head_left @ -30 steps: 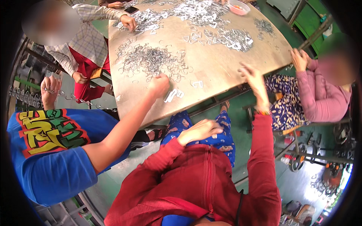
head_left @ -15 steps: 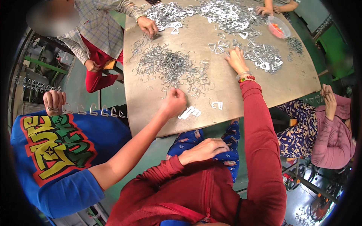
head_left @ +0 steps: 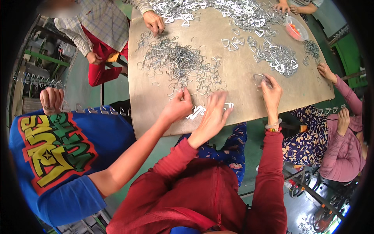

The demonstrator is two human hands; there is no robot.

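Over the desk [head_left: 241, 70], your right hand [head_left: 271, 93] pinches a metal loop [head_left: 256, 75], best gripped lightly; left hand [head_left: 212, 115] blurred, hold unclear.

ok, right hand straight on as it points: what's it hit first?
Likely the near-left edge of the heap of metal clips ahead; the right hand's height above the table is unclear.

left hand [head_left: 213, 114]: blurred | 1 white hook [head_left: 230, 105]: partly hidden | table [head_left: 150, 111]: cut off above
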